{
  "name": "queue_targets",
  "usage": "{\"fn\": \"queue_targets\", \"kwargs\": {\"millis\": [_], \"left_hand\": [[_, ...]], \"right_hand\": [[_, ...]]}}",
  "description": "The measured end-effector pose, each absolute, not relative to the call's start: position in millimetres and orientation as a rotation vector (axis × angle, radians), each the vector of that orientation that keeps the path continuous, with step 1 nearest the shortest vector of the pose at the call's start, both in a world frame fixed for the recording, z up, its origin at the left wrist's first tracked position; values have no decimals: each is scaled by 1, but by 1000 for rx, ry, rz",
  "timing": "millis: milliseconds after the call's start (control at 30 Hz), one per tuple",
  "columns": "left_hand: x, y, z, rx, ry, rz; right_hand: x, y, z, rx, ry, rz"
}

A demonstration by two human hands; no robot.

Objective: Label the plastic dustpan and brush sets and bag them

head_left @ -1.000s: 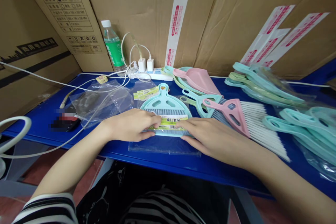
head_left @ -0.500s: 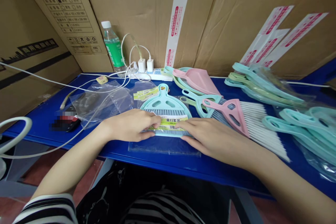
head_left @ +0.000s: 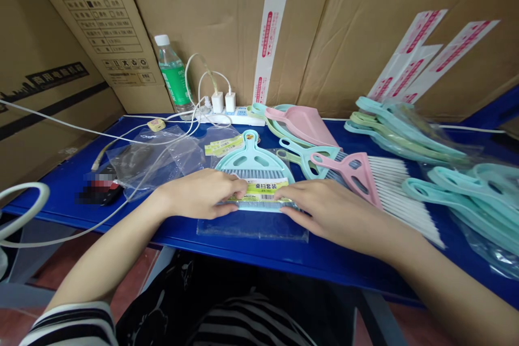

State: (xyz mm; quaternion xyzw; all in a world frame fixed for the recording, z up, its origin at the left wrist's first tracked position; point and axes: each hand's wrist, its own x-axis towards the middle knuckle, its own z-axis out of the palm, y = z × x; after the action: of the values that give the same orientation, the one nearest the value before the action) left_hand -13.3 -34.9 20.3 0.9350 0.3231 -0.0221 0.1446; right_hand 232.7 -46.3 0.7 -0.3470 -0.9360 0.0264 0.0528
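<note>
Resting open left hand (head_left: pixel 198 193) and right hand (head_left: pixel 324 210) on a mint dustpan-and-brush set (head_left: pixel 253 159), fingers lying across its yellow-green label (head_left: pixel 259 191), set atop a clear plastic bag (head_left: pixel 251 230) on a blue table (head_left: pixel 182 236). Just beside, a pink hand brush (head_left: pixel 357 173); farther back, a pink dustpan (head_left: pixel 302 124), a white power strip (head_left: pixel 231 117), a water bottle (head_left: pixel 172 73), cardboard cartons (head_left: pixel 211 27).

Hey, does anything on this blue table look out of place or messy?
A white cable runs from around the power strip, across a crumpled clear plastic bag and off the table edge, left of the left hand. It looks stray beside the grouped dustpans and brushes.
</note>
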Motion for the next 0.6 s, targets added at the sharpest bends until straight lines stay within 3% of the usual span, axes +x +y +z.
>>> {"fn": "queue_targets", "kwargs": {"millis": [367, 600], "left_hand": [[-13, -34, 19, 2717, 812, -1], [-9, -35, 14, 2761, 781, 46]], "right_hand": [[227, -48, -1, -1150, -2731, 291], [224, -48, -3, -1050, -2790, 80]]}}
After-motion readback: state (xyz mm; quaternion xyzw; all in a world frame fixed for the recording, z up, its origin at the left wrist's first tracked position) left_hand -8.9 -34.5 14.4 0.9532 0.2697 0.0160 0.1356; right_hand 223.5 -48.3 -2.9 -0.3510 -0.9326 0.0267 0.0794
